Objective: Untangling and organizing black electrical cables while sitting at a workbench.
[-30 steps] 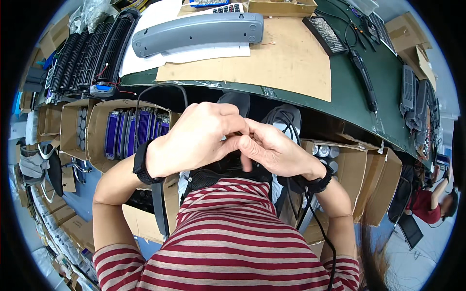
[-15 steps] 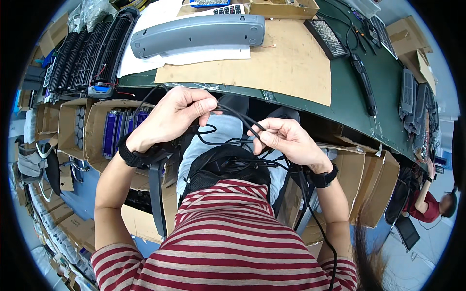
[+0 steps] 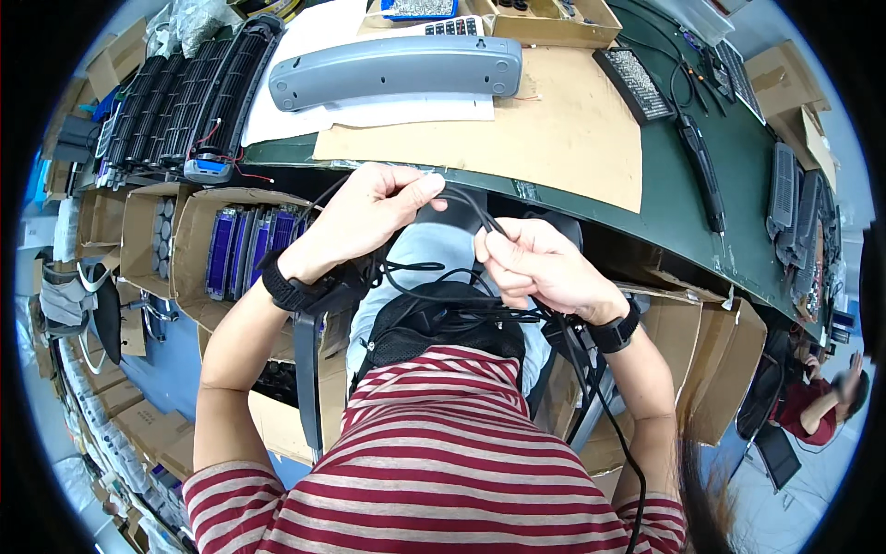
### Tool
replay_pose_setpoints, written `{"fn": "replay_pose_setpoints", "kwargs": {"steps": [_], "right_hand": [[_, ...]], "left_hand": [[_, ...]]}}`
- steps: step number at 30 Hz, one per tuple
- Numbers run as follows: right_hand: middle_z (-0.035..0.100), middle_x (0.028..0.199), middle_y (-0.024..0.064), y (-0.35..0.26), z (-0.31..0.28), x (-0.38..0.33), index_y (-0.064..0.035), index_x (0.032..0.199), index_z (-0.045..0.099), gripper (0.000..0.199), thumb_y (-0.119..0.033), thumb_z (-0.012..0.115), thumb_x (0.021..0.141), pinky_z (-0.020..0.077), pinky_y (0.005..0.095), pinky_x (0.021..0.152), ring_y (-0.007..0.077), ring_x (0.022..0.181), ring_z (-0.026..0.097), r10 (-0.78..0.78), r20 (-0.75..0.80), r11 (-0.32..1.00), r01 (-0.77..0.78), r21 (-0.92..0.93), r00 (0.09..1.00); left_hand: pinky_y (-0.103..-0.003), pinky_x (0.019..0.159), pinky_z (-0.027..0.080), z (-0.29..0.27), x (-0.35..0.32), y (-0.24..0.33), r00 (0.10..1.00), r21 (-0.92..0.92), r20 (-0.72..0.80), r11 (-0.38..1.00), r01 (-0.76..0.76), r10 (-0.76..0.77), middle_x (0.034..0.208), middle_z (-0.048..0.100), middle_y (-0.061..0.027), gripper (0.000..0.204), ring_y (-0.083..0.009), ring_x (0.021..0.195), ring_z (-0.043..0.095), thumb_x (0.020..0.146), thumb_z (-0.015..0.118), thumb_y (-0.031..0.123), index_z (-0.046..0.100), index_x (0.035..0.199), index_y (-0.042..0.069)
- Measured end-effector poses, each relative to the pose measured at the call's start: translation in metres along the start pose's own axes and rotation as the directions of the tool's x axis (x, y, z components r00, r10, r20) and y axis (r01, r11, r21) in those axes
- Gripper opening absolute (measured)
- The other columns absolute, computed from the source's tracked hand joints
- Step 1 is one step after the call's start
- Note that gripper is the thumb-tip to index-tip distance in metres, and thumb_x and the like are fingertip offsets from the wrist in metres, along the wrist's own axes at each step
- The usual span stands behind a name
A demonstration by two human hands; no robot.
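Above my lap, a black cable point(image 3: 466, 199) runs in a short arc between my two hands. My left hand point(image 3: 374, 208) pinches it between thumb and fingers, just in front of the table edge. Lower and to the right, my right hand point(image 3: 544, 266) is closed on the same cable, its fingers curled. More black cable hangs in loops below both hands and over the black pouch point(image 3: 434, 323) at my waist. Both wrists wear black bands, with dark boxy devices partly seen beside them.
On the green table point(image 3: 637, 157) lies a cardboard sheet point(image 3: 563, 120) with a long grey plastic housing point(image 3: 397, 72) at its far side. A tray of screws point(image 3: 635, 85) and a black electric screwdriver point(image 3: 701, 175) lie to the right. Open boxes point(image 3: 198, 231) stand below. Another person point(image 3: 812, 402) sits far right.
My right hand has turned and closed more tightly around the cable, nearer my left hand. The view has shifted slightly, and the other person's arm has lifted.
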State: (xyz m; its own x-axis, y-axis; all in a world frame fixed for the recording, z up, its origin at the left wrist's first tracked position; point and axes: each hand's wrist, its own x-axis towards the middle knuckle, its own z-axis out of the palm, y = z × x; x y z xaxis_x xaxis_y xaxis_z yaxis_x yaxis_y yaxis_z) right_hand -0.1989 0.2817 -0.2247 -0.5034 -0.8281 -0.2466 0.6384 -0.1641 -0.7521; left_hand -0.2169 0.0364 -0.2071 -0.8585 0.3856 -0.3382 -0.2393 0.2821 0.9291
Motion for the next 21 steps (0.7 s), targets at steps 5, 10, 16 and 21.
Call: {"fn": "replay_pose_setpoints", "kwargs": {"steps": [5, 10, 16, 21], "right_hand": [[0.028, 0.058, -0.0081, 0.011, -0.006, -0.009, -0.0032, 0.093, 0.049, 0.026, -0.024, 0.037, 0.104, 0.0202, 0.0193, 0.044, 0.0033, 0.048, 0.022, -0.095, -0.102, 0.949, 0.121, 0.292, 0.99], [0.025, 0.058, -0.0079, 0.015, -0.01, -0.019, -0.0051, 0.096, 0.049, 0.024, -0.024, 0.036, 0.104, 0.0206, 0.0198, 0.045, 0.0041, 0.048, 0.021, -0.123, -0.186, 0.894, 0.19, 0.406, 0.975], [0.025, 0.058, -0.0073, 0.021, -0.016, -0.025, -0.0048, 0.098, 0.049, 0.023, -0.024, 0.036, 0.104, 0.0215, 0.0196, 0.045, 0.0045, 0.049, 0.022, -0.142, -0.27, 0.834, 0.262, 0.486, 0.952], [0.025, 0.058, -0.007, 0.024, -0.017, -0.036, -0.0043, 0.098, 0.048, 0.022, -0.023, 0.037, 0.104, 0.0217, 0.0201, 0.046, 0.0048, 0.049, 0.023, -0.157, -0.26, 0.846, 0.266, 0.462, 0.953]], "left_hand": [[-0.024, 0.053, 0.039, -0.017, -0.013, -0.02, 0.978, 0.237, 0.206, 0.971, -0.007, -0.043, 0.06, 0.058, 0.0007, 0.031, -0.0061, 0.055, 0.048, 0.086, 0.069, 0.033, 0.069, 0.081, 0.002], [-0.026, 0.057, 0.042, -0.031, -0.035, -0.045, 0.924, 0.203, 0.357, 0.977, 0.064, -0.134, 0.061, 0.06, -0.001, 0.036, -0.0079, 0.057, 0.051, 0.086, 0.069, 0.037, 0.07, 0.079, 0.002], [-0.022, 0.06, 0.04, -0.054, -0.057, -0.059, 0.923, 0.172, 0.38, 0.985, -0.014, -0.053, 0.07, 0.06, 0.0014, 0.038, -0.0056, 0.063, 0.049, 0.09, 0.064, 0.039, 0.068, 0.084, 0.002], [-0.021, 0.06, 0.035, -0.088, -0.079, -0.075, 0.992, -0.114, 0.115, 0.993, -0.03, 0.044, 0.077, 0.061, 0.0021, 0.033, -0.0039, 0.064, 0.043, 0.092, 0.062, 0.035, 0.067, 0.086, 0.003]]}}
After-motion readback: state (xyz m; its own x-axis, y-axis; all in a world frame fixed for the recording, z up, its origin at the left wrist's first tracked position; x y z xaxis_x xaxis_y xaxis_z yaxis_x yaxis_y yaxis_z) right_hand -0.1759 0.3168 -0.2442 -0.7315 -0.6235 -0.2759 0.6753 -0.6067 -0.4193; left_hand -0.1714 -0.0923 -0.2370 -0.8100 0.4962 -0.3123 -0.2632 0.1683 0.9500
